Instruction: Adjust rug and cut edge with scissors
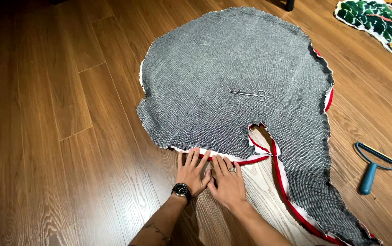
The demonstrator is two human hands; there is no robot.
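I see a brown wooden plank floor (59, 114) with a big grey woven backing cloth with red and white edge (232, 82) lying flat on it. My left hand (191, 171) and right hand (227, 181) rest side by side, fingers spread and pressed flat on the near edge of the cloth, pinching nothing. Small silver scissors (249, 94) lie near the middle of the cloth. A blue handled scraper tool (372, 168) lies on the floor beside the cloth's right edge. A green and yellow tufted rug (382, 25) is at the far right corner of the floor.
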